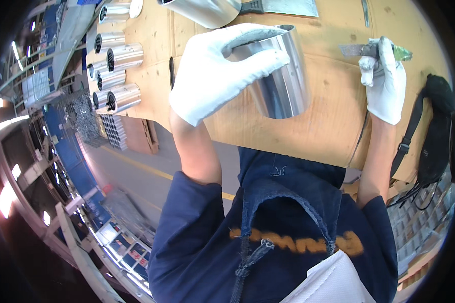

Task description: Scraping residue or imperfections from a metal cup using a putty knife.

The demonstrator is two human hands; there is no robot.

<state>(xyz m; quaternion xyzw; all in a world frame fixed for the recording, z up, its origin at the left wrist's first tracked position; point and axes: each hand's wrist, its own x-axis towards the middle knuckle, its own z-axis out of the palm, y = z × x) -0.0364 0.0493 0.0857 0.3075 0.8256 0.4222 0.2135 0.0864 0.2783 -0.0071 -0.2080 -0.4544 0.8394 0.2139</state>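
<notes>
My left hand (207, 76), in a white glove, is wrapped round the upper part of a shiny metal cylinder (288, 93). Its thumb and fingers close near the rim, and the cylinder tilts slightly above the cardboard-covered table (323, 134). To the right, my gloved right hand (389, 93) pinches a small flat tool (353, 50) with a greyish blade-like end and a green end. The tool's middle is hidden by the fingers, so its exact kind is unclear. It is apart from the cylinder.
Several smaller metal cylinders (125, 56) lie along the table's left side. A larger metal cylinder (207, 11) and a flat metal sheet (290, 7) with a dark grip beside it are at the far edge. A black strapped bag (435, 136) lies at the right.
</notes>
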